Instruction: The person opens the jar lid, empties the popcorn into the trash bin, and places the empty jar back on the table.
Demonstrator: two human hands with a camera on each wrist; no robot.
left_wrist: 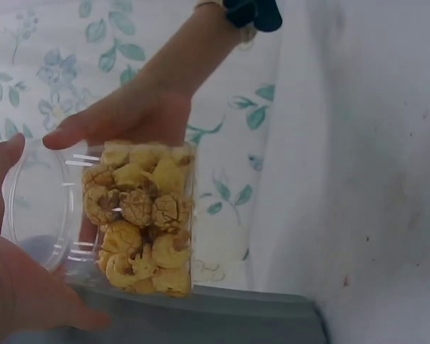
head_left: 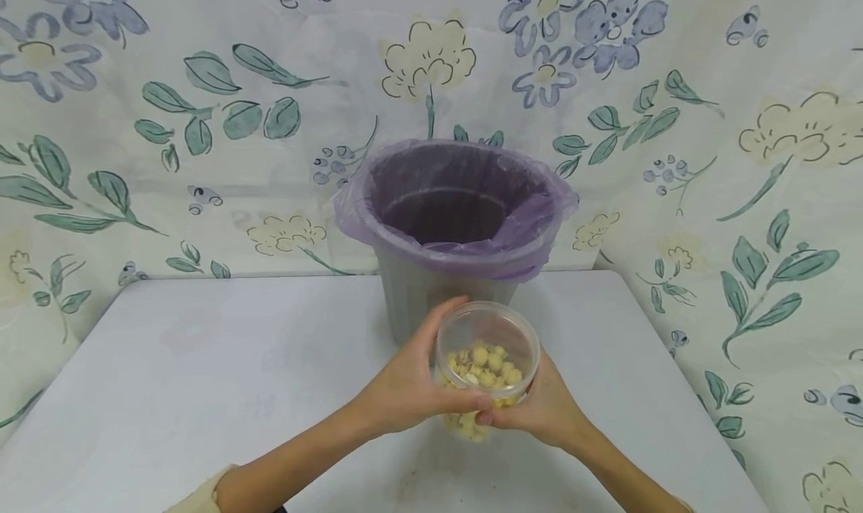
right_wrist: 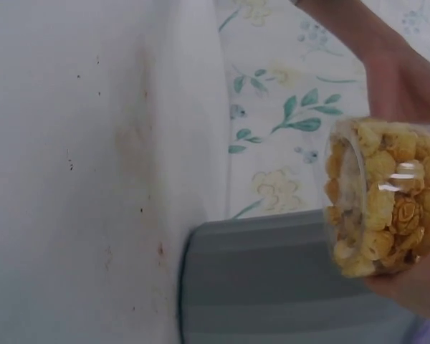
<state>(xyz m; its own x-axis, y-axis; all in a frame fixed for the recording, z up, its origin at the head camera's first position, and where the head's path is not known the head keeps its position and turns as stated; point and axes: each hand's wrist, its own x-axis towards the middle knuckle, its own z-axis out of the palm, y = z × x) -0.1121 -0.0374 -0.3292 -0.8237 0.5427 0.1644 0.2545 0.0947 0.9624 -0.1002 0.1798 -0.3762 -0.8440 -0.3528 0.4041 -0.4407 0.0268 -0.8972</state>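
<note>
A clear plastic jar of caramel-coloured popcorn is held between both hands, in front of the bin and above the table. My left hand grips its left side, thumb across the front. On the other side, my right hand grips the jar, its thumb near the left one. Popcorn fills the jar's lower part in the left wrist view, with bare space under the rim. Whether a clear lid covers the top, I cannot tell. The right wrist view shows the jar's base and the popcorn pressed against its wall.
Behind the jar stands a grey bin with a purple bag folded over its rim. It rests on a white table with small dark specks and brownish stains. Floral cloth hangs at the back and sides.
</note>
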